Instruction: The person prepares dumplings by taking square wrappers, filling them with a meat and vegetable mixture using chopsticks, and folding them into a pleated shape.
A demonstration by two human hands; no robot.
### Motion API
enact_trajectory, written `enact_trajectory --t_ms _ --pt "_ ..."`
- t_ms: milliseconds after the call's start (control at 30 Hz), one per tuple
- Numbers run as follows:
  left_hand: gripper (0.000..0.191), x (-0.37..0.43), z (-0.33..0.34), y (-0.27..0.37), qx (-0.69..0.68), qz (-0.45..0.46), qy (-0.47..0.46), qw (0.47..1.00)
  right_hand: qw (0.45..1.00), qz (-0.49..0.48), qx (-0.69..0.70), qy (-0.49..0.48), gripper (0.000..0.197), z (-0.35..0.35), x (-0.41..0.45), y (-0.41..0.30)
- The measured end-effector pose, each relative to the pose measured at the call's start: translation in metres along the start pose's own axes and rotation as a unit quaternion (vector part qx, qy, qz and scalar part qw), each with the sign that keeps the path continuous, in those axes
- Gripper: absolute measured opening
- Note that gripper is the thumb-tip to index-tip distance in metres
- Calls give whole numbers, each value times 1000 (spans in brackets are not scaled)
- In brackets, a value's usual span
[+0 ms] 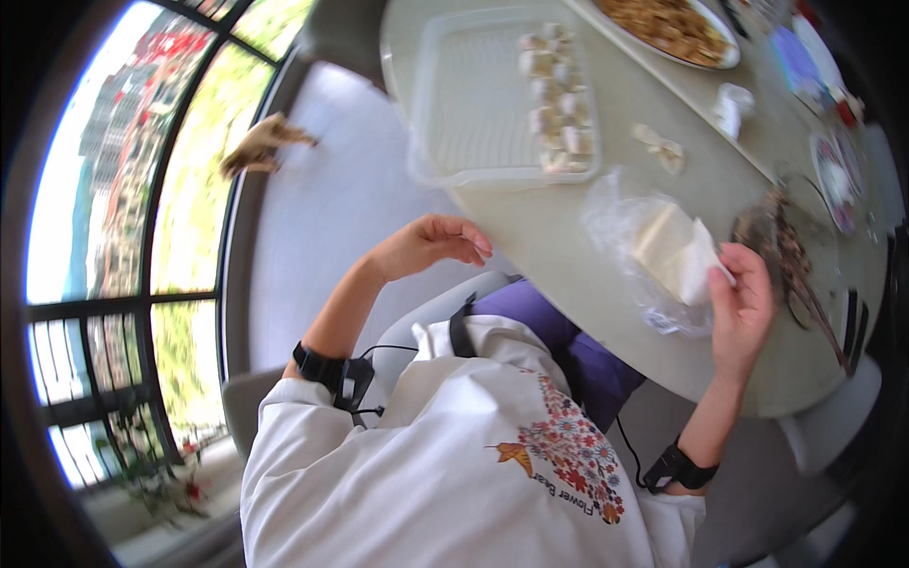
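Observation:
My right hand pinches the corner of a thin white dough wrapper. The sheet lifts away from a stack of square, pale wrappers. That stack lies on a crumpled clear plastic bag on the table. Near the table's edge, my left hand hovers with its fingers loosely curled and nothing in it. Beyond it stands a translucent plastic tray. Small filled dumplings line the tray's right side in rows. A small pale piece of dough rests between the tray and the bag.
A plate of brown chopped filling stands at the far side. Crumpled white tissue and a dark dried plant bundle are on the table. A tan animal is on the floor by the window.

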State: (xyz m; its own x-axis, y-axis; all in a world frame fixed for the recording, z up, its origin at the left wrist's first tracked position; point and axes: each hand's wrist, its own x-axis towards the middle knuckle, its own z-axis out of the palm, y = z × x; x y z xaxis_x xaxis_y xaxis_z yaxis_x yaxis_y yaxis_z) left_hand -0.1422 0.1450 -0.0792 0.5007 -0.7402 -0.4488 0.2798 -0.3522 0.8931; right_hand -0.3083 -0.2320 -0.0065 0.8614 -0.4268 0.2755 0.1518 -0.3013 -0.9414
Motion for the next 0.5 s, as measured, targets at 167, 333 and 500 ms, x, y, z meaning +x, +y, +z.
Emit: enact_trajectory --t_ms 167,333,500 --pt "33 -58 8 -176 -36 -263 130 955 999 -2 1 -44 21 0 2 7" --pt "35 -97 75 -335 -119 -399 100 903 998 7 38 -57 23 -11 -7 10" --pt "33 -121 93 -328 -43 -492 61 867 998 11 44 -48 22 -17 -11 10"
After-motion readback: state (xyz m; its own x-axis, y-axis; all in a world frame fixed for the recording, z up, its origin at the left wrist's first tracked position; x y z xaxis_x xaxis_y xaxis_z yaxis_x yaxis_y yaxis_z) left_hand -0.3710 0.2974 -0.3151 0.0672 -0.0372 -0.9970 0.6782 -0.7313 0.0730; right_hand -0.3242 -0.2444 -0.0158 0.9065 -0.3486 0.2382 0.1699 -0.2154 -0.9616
